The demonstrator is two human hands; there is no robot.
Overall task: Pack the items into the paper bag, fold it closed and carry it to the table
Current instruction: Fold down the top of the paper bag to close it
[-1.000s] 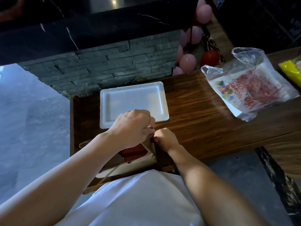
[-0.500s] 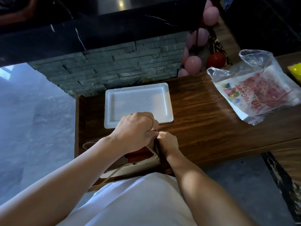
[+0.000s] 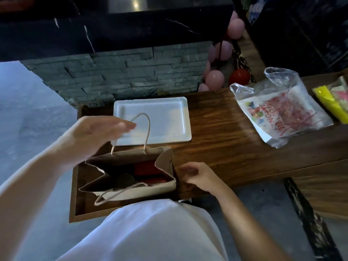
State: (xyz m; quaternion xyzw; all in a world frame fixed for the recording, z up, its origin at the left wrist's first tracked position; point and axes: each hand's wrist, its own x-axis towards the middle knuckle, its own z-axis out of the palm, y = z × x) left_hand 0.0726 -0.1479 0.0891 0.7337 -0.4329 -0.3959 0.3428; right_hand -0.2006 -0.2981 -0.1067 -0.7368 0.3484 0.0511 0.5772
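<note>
A brown paper bag stands with its mouth wide at the near left end of the wooden counter. Inside it lie red items and a dark round thing. Its far rope handle stands up; the near handle droops over the front. My left hand hovers above the bag's left side, fingers spread, blurred, holding nothing. My right hand rests just right of the bag, fingers loosely curled, apart from it. A white foam tray, bare, lies behind the bag.
A clear plastic bag with a printed red packet lies at the counter's right, yellow packets beyond it. Pink balloons and a red one hang past the stone-clad wall. Grey floor lies to the left and below.
Both hands were pinched together over the bag's top edge. They have let go and parted: the left lifted up and left, the right drew right. The bag's mouth now gapes.
</note>
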